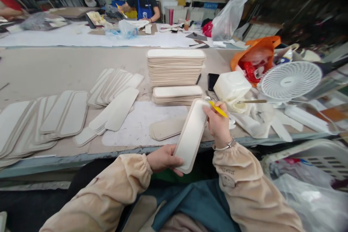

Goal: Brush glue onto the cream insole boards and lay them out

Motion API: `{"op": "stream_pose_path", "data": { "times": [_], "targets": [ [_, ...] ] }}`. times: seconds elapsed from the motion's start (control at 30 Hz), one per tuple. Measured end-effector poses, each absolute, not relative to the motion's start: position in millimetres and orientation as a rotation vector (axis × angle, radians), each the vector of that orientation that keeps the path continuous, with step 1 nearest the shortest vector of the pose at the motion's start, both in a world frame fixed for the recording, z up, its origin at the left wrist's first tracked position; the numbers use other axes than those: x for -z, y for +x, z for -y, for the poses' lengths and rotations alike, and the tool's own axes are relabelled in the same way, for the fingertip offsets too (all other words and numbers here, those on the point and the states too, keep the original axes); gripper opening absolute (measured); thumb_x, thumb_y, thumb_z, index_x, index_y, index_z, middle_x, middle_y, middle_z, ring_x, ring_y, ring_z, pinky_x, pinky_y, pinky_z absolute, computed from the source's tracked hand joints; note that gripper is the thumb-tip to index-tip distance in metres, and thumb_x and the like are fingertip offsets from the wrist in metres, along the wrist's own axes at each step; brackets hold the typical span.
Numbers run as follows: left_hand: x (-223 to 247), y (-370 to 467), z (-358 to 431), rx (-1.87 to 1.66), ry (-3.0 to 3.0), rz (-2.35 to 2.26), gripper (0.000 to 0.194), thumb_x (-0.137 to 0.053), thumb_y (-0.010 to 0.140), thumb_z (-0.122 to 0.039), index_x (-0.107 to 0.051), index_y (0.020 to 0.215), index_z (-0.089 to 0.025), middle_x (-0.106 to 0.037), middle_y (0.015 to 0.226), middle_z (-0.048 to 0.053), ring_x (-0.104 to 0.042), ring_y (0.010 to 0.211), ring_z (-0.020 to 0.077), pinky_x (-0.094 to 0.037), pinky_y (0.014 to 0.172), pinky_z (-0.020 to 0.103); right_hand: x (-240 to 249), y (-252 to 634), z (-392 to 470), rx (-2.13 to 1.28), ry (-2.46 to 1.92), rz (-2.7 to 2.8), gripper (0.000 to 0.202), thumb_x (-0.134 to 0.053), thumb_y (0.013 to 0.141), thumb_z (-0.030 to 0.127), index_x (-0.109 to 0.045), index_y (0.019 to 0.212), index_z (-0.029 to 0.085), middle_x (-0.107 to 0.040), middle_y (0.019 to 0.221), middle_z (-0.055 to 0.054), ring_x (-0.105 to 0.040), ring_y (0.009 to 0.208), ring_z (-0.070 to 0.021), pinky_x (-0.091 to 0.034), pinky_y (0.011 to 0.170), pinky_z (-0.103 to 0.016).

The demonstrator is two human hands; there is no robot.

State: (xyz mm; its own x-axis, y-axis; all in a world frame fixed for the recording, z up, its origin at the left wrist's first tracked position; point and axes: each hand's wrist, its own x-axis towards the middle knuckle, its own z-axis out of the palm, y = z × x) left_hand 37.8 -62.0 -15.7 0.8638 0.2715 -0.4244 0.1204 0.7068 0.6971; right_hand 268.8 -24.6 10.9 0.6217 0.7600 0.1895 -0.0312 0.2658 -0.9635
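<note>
A long, pale panel with rounded corners and a beige rim [191, 134] is held at a slant over the table's front edge. My left hand [165, 158] grips its lower end, thumb on top. At the upper end my right hand [219, 121] pinches the panel's corner and also holds a yellow tool [217, 109]. Behind the panel stand a tall stack of similar panels [176, 70] and a lower stack [177, 95]. Beige pieces [167, 128] lie on a white sheet [138, 130] just left of the held panel.
Fanned panels [65, 114] cover the table's left side. At the right are a white fan [290, 81], a white container [232, 85], an orange bag [255, 58] and a phone [212, 81]. A plastic basket [307, 148] stands at the lower right. A person [144, 3] works across the table.
</note>
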Motion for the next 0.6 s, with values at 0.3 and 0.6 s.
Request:
{"op": "stream_pose_path", "data": {
  "times": [0.3, 0.6],
  "targets": [
    [21.6, 41.1, 61.8, -0.148, 0.927, -0.583, 0.051, -0.080, 0.066, -0.038, -0.066, 0.109, -0.013, -0.072, 0.093, 0.010, -0.068, 0.081, 0.0204, -0.056, 0.062, 0.024, -22.1, 262.8, 28.4, -0.790, -1.130, 0.671, 0.050, -0.080, 0.062, 0.034, -0.036, 0.084, 0.026, -0.043, 0.063, 0.011, -0.044, 0.052, -0.0082, -0.036, 0.048, -0.019],
    [11.1, 40.4, 53.6, -0.277, 0.936, -0.625, 0.054, -0.081, 0.063, -0.038, -0.066, 0.109, -0.013, -0.071, 0.087, 0.009, -0.066, 0.072, 0.0186, -0.054, 0.059, 0.025, -26.6, 231.1, 46.9, -1.013, -1.038, 0.829, 0.053, -0.081, 0.061, 0.031, -0.037, 0.089, 0.027, -0.055, 0.085, 0.004, -0.056, 0.074, -0.0154, -0.050, 0.064, -0.029]
  ]
}}
